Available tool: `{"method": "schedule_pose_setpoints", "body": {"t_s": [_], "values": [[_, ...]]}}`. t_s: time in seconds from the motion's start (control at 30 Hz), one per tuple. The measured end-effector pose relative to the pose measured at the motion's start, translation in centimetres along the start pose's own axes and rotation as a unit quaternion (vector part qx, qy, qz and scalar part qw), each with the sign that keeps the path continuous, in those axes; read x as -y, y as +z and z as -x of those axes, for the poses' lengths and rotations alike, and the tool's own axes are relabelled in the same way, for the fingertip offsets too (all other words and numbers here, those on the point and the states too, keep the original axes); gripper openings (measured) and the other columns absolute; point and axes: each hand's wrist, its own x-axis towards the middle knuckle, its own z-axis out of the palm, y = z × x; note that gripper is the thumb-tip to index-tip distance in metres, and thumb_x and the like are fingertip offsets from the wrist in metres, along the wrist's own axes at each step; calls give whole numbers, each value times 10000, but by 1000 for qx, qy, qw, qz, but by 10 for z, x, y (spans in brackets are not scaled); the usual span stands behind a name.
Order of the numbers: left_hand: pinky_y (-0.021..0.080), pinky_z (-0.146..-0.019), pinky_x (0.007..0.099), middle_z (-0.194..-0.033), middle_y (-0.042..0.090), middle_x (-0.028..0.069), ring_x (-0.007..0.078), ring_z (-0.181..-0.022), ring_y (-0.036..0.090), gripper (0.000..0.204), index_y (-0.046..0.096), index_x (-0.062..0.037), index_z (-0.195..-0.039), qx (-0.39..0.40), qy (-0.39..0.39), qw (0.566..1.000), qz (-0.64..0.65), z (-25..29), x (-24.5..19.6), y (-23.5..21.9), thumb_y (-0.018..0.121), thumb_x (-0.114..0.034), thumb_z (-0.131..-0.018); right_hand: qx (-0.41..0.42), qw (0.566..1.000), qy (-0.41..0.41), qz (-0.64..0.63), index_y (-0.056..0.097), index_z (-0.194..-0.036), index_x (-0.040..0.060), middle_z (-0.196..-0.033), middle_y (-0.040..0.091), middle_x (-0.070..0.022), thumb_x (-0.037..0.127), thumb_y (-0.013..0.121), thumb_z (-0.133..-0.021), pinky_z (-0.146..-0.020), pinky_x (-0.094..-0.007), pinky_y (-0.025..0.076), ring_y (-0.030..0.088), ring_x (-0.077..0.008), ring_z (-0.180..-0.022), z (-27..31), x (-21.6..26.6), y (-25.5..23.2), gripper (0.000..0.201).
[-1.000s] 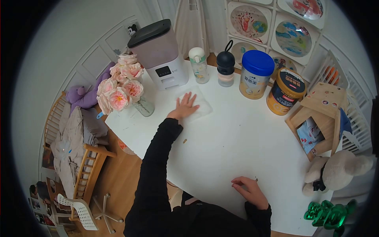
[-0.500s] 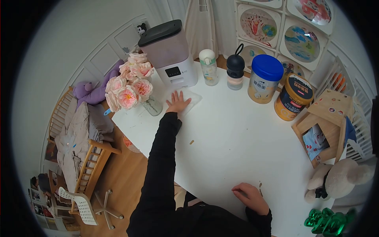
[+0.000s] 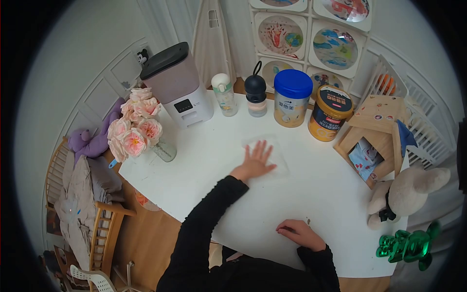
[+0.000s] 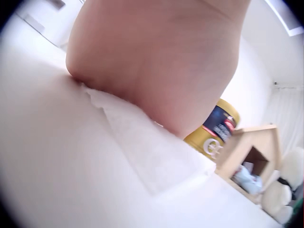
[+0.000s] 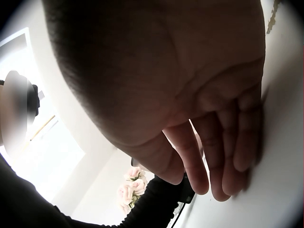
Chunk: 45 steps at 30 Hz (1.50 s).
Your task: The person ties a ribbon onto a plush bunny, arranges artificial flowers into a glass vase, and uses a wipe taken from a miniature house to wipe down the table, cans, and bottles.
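Two hands, unclenched: the left hand (image 3: 254,163) (fingers spread) presses white cloth (image 3: 281,165), the right hand (image 3: 302,234) rests loosely

left arm (image 3: 202,228) extended | left hand (image 3: 255,161) palm down, fingers spread | right hand (image 3: 302,234) near torso (image 3: 243,278), fingers loosely bent

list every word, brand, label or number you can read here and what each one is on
"爱他美": on the front of the blue-lidded can
Gold can: pale characters on its lid and dark label, and large rounded markings lower down, too small or blurred to quote surely
Dispenser: tiny marks on and beside its dark panel, too small to read
Glass vase: script-like markings, too small to read
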Motion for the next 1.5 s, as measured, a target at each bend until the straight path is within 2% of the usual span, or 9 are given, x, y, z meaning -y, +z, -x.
{"method": "schedule_pose_setpoints", "body": {"t_s": [0.17,0.33,0.6,0.83,1.13,1.2,1.27,1.43,1.5], "values": [[-25,-1129,575,-1583,9,162,312,-1465,-47,823,120,-147,-1523,13,125,992,14,-12,-71,11,394,-626,-912,3,1000,-10,-10,629,-969,-13,-867,650,-131,176,583,-917,-723,-314,493,623,-237,-781,-1,-6,-3,202],[-44,-1142,531,-1591,38,125,265,-1472,-30,824,153,-194,-1525,32,167,983,63,-44,-41,-7,438,-629,-886,4,998,31,-53,632,-968,-6,-866,652,-74,158,579,-929,-731,-268,487,611,-140,-791,0,-6,-9,177],[-48,-1142,528,-1595,22,108,250,-1472,-35,838,128,-191,-1529,-35,-115,991,60,-41,87,-35,408,-648,-885,-11,983,71,-169,632,-952,3,-831,634,-45,165,542,-956,-698,-243,503,598,-102,-744,-4,-12,-11,185],[-80,-1124,557,-1593,-31,123,268,-1467,-89,870,94,-185,-1532,-42,-140,986,79,-12,92,-17,396,-669,-875,-3,986,73,-153,625,-970,13,-835,620,-38,161,541,-954,-706,-252,498,592,-101,-751,-1,-12,-9,171],[18,-1134,574,-1578,29,188,350,-1461,-4,875,119,-153,-1527,55,152,987,-11,46,-65,19,473,-613,-873,-198,974,-96,50,503,-1258,39,-1286,490,-91,157,565,-927,-1014,-349,395,470,-226,-1217,6,10,3,356],[149,-1119,578,-1525,228,220,381,-1427,172,779,375,-68,-1427,26,311,949,45,72,-105,42,606,-499,-821,-271,948,-98,138,432,-1352,29,-1384,424,-123,186,555,-944,-1068,-367,338,404,-253,-1296,17,12,13,454],[340,-1013,521,-1320,487,172,350,-1225,442,616,527,-65,-1249,107,397,882,231,98,-143,49,699,-397,-759,-276,956,-12,100,332,-1424,3,-1490,297,-170,244,523,-969,-1115,-368,268,301,-281,-1377,37,-7,25,549],[422,-941,497,-1185,574,147,341,-1133,510,374,579,-66,-1094,121,371,884,258,150,-178,64,691,-223,-773,-295,946,101,85,292,-1436,-36,-1541,156,-232,400,409,-999,-1163,-378,142,124,-337,-1444,90,12,66,629],[399,-996,454,-1167,585,168,345,-1112,527,337,582,-23,-1124,-44,436,865,245,178,-180,71,627,-163,-821,-287,949,93,93,287,-1438,-37,-1541,160,-230,401,393,-1003,-1164,-376,138,124,-334,-1445,101,3,73,627]]}}
